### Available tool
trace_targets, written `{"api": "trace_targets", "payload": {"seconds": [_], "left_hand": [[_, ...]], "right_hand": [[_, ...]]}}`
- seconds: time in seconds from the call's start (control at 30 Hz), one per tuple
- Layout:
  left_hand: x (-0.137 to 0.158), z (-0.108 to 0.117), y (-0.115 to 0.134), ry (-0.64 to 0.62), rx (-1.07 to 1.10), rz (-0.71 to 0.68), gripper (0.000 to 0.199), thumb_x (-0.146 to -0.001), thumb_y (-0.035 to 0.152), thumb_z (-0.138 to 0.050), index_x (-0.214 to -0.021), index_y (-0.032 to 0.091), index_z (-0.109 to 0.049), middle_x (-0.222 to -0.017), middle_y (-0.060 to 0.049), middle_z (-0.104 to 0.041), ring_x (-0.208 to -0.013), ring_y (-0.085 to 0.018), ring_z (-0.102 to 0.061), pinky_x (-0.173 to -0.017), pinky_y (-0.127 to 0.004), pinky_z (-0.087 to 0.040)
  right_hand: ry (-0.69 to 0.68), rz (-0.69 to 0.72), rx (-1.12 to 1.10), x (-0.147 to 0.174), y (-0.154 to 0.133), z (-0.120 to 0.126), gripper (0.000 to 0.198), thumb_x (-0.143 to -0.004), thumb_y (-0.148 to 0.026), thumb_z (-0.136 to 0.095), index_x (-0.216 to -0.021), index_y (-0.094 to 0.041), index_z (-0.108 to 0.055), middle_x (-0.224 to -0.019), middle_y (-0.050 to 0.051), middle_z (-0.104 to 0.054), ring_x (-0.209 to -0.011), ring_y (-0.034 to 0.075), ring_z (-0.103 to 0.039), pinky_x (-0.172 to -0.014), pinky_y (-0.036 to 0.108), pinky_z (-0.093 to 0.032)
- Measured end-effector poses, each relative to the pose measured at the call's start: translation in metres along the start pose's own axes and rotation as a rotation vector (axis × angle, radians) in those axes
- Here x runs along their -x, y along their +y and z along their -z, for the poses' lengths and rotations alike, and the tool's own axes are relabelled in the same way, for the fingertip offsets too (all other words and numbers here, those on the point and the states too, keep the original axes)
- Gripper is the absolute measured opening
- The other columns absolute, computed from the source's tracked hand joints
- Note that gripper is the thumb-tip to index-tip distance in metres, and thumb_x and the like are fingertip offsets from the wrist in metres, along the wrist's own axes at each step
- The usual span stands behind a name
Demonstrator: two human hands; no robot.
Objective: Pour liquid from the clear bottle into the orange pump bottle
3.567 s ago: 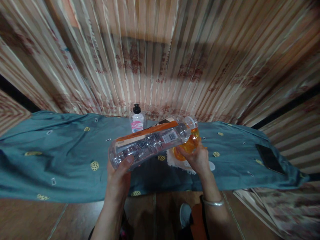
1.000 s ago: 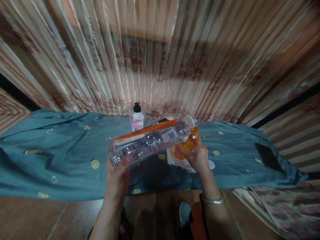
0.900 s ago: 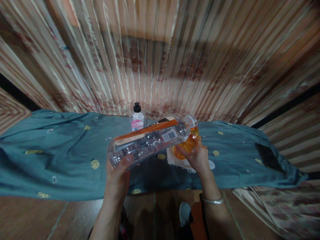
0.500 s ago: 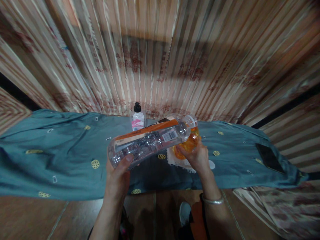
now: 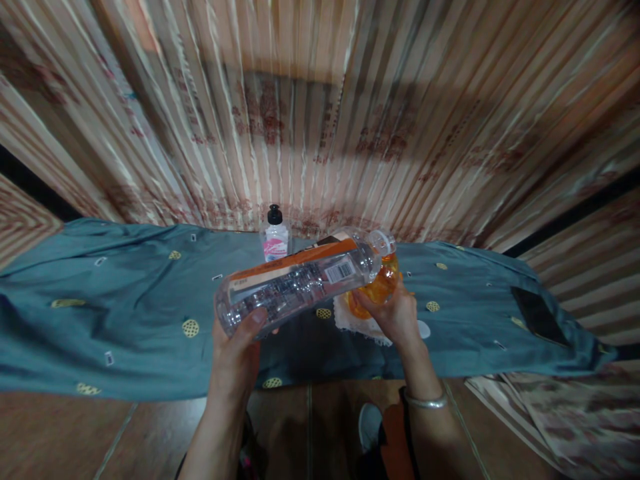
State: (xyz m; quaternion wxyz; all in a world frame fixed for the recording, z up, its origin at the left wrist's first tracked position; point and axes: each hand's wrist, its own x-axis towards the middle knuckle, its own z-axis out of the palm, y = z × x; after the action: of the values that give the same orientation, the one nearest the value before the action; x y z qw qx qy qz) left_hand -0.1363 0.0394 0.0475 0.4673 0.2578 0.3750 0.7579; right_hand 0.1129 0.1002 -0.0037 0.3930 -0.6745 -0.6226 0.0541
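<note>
A large clear plastic bottle (image 5: 295, 283) with an orange label and a barcode lies tilted in the air, its neck toward the right. My left hand (image 5: 237, 347) grips it round the base end, thumb on the near side. Just under its neck is an orange see-through bottle (image 5: 377, 288), with my right hand (image 5: 397, 313) wrapped round it. The clear bottle's mouth overlaps the orange bottle's top, so I cannot tell whether they touch. Beneath the orange bottle lies a white lace-edged cloth (image 5: 370, 330).
A small bottle with a black cap and pink label (image 5: 275, 240) stands at the back, by the pleated curtain (image 5: 300, 153). A white round thing (image 5: 423, 329) is beside my right wrist. A dark flat phone-like object (image 5: 539, 315) lies at the right on the teal patterned cloth (image 5: 145, 293).
</note>
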Motion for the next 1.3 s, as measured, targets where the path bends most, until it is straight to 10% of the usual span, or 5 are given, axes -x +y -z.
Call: {"api": "trace_targets", "payload": {"seconds": [1.3], "left_hand": [[-0.0002,-0.0007,0.0033,-0.044,-0.044,-0.045,0.063,-0.059,0.032,-0.093,-0.113,0.026,-0.060,-0.091,-0.001,-0.069,-0.060,-0.015,-0.057,-0.042,-0.026,-0.046]], "right_hand": [[0.024,0.028,0.054,-0.0004,0.0006,-0.0012,0.074,-0.075,-0.062,-0.074,-0.130,-0.014,-0.063,-0.110,0.017,-0.079,-0.094,0.035,-0.078,-0.079,0.043,-0.062]]}}
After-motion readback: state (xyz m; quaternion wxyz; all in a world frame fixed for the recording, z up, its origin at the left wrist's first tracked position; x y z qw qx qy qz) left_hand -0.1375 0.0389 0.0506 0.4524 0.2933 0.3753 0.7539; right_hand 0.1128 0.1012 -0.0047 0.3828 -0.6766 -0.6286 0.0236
